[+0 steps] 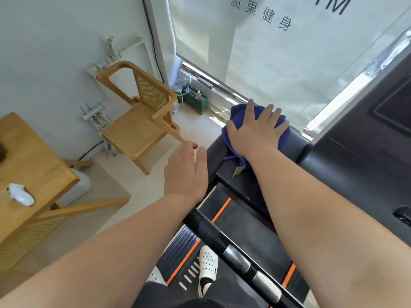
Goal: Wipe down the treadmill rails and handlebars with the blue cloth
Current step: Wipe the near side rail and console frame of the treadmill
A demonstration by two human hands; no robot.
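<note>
The blue cloth lies bunched on the front left corner of the black treadmill frame. My right hand presses flat on top of it, fingers spread. My left hand hovers in the air just left of the treadmill's edge, fingers loosely apart and holding nothing. A black handlebar with silver pulse sensors runs diagonally below my arms. The treadmill belt with orange side stripes lies underneath.
A wooden chair stands on the floor to the left, near the wall. A wooden table with a white object sits at the far left. The console rises on the right. My foot in a white shoe stands on the deck.
</note>
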